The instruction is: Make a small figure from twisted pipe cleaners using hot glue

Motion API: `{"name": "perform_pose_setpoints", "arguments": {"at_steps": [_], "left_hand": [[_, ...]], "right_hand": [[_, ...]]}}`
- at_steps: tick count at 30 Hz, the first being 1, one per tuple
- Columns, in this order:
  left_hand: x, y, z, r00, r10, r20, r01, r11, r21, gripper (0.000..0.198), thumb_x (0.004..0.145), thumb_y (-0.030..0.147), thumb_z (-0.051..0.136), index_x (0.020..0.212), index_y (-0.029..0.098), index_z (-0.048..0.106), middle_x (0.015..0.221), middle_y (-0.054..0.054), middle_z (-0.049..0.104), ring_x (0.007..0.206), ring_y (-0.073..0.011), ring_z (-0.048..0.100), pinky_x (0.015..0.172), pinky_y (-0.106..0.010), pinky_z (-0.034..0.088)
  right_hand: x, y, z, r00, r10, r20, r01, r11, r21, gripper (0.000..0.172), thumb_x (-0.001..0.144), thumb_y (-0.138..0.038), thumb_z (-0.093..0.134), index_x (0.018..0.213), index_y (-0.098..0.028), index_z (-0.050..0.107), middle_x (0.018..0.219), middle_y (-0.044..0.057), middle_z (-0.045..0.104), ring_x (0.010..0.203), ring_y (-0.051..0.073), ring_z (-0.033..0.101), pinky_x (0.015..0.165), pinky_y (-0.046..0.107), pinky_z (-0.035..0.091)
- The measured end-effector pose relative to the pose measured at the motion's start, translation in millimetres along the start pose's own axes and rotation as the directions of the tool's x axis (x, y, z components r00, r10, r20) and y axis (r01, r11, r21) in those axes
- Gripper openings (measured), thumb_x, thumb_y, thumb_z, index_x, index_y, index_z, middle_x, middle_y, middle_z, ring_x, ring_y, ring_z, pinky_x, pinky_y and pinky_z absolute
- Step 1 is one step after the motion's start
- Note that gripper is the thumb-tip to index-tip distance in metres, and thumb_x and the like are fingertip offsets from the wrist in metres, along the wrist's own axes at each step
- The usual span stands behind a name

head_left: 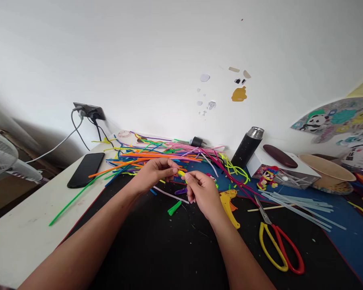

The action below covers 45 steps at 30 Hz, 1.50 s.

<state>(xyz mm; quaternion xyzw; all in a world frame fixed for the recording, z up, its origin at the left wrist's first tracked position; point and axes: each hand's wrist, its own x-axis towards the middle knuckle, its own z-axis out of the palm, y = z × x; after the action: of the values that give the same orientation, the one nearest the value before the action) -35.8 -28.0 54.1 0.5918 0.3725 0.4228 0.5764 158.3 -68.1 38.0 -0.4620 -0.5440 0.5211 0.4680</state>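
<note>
My left hand (160,172) and my right hand (201,189) meet over the black mat (157,249), both closed in a pinch. Between their fingertips is a short yellow pipe cleaner piece (181,173), mostly covered by the fingers. Below them a folded green pipe cleaner piece (174,208) lies on the mat, with a purple piece (180,191) just above it. Just right of my right hand rests a yellow glue gun (229,207), partly behind my wrist. Behind my hands spreads a loose pile of coloured pipe cleaners (139,156).
Scissors (274,237) with yellow and red handles lie at right, near translucent glue sticks (308,209). A small colourful figure (267,178), a black flask (247,146), a white box (285,167) and a bowl (326,168) stand behind. At left are a phone (86,170) and a fan (3,151).
</note>
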Motion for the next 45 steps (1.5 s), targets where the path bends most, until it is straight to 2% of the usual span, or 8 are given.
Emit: {"name": "perform_pose_setpoints", "arguments": {"at_steps": [5,10,15,21,26,30,40,45], "left_hand": [[0,4,-6.7,1.000,-0.014,0.019,0.011,0.992,0.124,0.027,0.075,0.038,0.083,0.088,0.016,0.073,0.076,-0.001,0.068,0.068,-0.0137,0.060,0.067,-0.027,0.051],[-2,0,-9.8,0.983,-0.117,0.143,0.066,0.945,0.319,0.027,0.081,0.036,0.074,0.100,0.018,0.078,0.087,-0.005,0.076,0.075,-0.0185,0.068,0.071,-0.029,0.054],[-7,6,-9.2,0.934,-0.276,0.229,0.068,0.762,0.644,0.020,0.081,0.025,0.061,0.091,0.023,0.078,0.081,-0.001,0.077,0.075,-0.0207,0.072,0.068,-0.026,0.052],[-11,12,-10.5,0.898,-0.400,0.182,0.096,0.582,0.808,0.018,0.077,0.018,0.055,0.084,0.023,0.071,0.072,0.001,0.073,0.066,-0.0196,0.069,0.059,-0.026,0.045],[-13,5,-7.8,0.914,-0.354,0.199,-0.061,0.366,0.928,0.020,0.076,0.016,0.056,0.083,0.025,0.073,0.083,-0.001,0.077,0.073,-0.0202,0.067,0.060,-0.028,0.039],[-16,6,-1.8,0.907,-0.363,0.214,-0.107,0.294,0.950,0.018,0.079,0.018,0.058,0.085,0.025,0.074,0.083,-0.003,0.077,0.073,-0.0219,0.067,0.058,-0.030,0.037],[-17,13,5.3,0.861,-0.466,0.204,-0.041,0.336,0.941,0.017,0.079,0.017,0.056,0.074,0.023,0.071,0.058,0.000,0.072,0.059,-0.0199,0.065,0.055,-0.029,0.036],[-14,21,-4.9,0.948,-0.289,0.132,0.040,0.520,0.853,0.027,0.090,0.041,0.057,0.074,0.023,0.069,0.058,0.001,0.069,0.058,-0.0179,0.062,0.055,-0.028,0.036]], "right_hand": [[-1,-3,-4,0.999,-0.018,-0.029,0.018,1.000,0.002,0.037,0.094,-0.056,0.063,0.090,-0.019,0.067,0.051,-0.007,0.053,0.038,0.010,0.049,0.038,0.020,0.037],[2,-8,-13,0.980,-0.040,-0.196,0.062,0.992,0.109,0.039,0.091,-0.057,0.067,0.091,-0.018,0.070,0.050,-0.007,0.051,0.038,0.009,0.047,0.036,0.019,0.033],[2,-8,-12,0.980,-0.026,-0.196,0.053,0.989,0.135,0.039,0.090,-0.057,0.069,0.090,-0.018,0.071,0.050,-0.007,0.051,0.038,0.009,0.047,0.035,0.019,0.033],[0,-6,-8,0.990,-0.028,-0.136,0.040,0.996,0.084,0.038,0.092,-0.056,0.066,0.093,-0.018,0.071,0.049,-0.008,0.050,0.037,0.009,0.046,0.034,0.019,0.035],[0,-5,-7,0.991,-0.030,-0.130,0.037,0.998,0.049,0.037,0.094,-0.055,0.063,0.094,-0.018,0.071,0.048,-0.008,0.050,0.037,0.010,0.046,0.035,0.019,0.036],[0,-4,-6,0.995,-0.029,-0.100,0.031,0.999,0.014,0.037,0.095,-0.054,0.062,0.095,-0.019,0.070,0.049,-0.008,0.050,0.038,0.010,0.047,0.037,0.021,0.037],[-1,-2,0,0.996,-0.059,-0.068,0.051,0.992,-0.117,0.039,0.097,-0.055,0.059,0.095,-0.017,0.070,0.050,-0.007,0.050,0.040,0.012,0.049,0.042,0.023,0.038],[-2,-2,1,0.995,-0.068,-0.072,0.059,0.992,-0.110,0.040,0.096,-0.056,0.060,0.094,-0.018,0.070,0.050,-0.007,0.050,0.040,0.012,0.048,0.042,0.023,0.040]]}}
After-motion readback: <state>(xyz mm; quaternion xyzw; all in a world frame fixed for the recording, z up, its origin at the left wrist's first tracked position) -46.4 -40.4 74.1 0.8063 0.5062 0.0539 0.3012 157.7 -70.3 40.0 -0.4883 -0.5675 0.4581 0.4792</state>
